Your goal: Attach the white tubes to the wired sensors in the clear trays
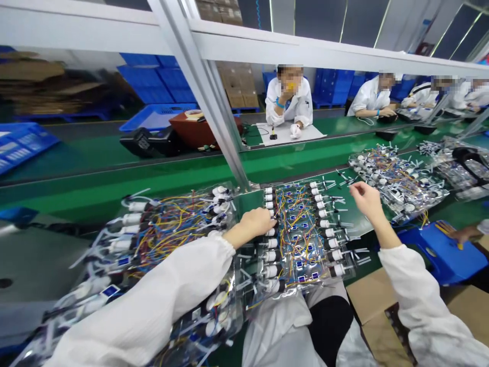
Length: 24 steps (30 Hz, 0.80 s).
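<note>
A clear plastic tray of small white-capped parts with blue, yellow and red wires lies in front of me on the green bench. My left hand rests at its left edge, fingers curled onto the row of white parts. My right hand hovers over the tray's upper right corner, fingers bent together in a pinch; what they hold is too small to make out.
A second wired tray lies at left, a third at right. A blue bin and cardboard box sit at lower right. A slanted metal post rises ahead. Several people in white coats sit across the conveyor.
</note>
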Available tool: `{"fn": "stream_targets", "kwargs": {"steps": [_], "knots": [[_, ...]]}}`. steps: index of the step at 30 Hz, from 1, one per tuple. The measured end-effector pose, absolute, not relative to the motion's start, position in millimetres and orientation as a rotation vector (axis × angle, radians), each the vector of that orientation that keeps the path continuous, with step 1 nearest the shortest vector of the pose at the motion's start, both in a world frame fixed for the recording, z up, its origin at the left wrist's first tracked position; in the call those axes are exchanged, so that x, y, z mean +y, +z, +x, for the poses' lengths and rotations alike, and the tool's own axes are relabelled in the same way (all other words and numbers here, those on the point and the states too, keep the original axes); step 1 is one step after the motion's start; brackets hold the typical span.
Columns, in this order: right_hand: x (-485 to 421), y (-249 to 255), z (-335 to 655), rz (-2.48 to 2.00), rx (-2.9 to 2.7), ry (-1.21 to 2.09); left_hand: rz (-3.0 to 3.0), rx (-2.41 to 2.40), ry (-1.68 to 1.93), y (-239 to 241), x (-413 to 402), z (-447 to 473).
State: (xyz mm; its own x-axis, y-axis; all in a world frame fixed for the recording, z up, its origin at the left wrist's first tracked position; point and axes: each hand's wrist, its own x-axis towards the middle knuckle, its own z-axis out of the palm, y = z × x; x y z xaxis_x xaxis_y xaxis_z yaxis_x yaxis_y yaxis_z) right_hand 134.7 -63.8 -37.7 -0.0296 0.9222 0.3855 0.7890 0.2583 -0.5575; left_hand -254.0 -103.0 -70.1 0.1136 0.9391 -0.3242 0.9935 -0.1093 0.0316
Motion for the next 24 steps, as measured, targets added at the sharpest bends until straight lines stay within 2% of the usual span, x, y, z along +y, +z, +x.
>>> {"fn": "stream_targets", "kwargs": {"steps": [4,9,17,24], "knots": [[-26,-90,181,-1.75,-1.966,0.319,2.138,1.892,-0.232,-69,-101,-257],[-11,-134,161,-1.741,-2.088,0.322,2.196,1.827,-0.014,-71,-101,-262],[-9,-142,176,-1.869,-2.065,0.442,2.2,1.692,0.187,-91,-89,-270],[-11,-141,169,-1.852,-1.943,0.56,2.23,1.454,0.344,-87,-90,-257]]}}
